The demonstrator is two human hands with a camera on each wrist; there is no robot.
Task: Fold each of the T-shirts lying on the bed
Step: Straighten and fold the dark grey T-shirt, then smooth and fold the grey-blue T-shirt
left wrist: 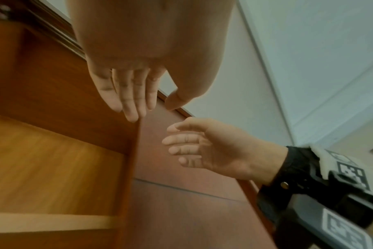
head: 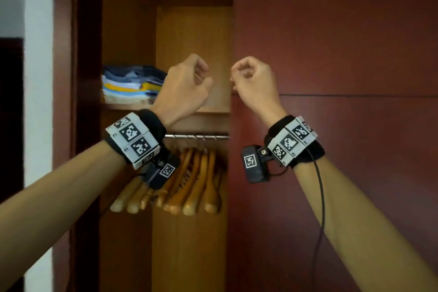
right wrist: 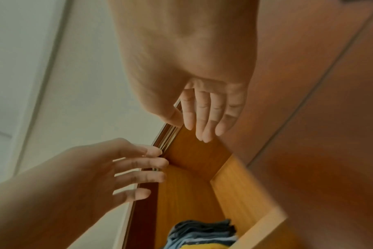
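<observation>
Left hand (head: 187,83): loosely curled, holding nothing | right hand (head: 254,80): same, at its 3 o'clock, apart | folded shirts (head: 132,84): on wardrobe shelf (head: 213,109), 9 o'clock of left hand | hangers (head: 189,185): on rail, 6 o'clock.

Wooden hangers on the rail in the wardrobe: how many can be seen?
About 7 wooden hangers, bunched together on the metal rail under the shelf. They overlap, and the left wrist camera hides some, so more are possible.
</observation>
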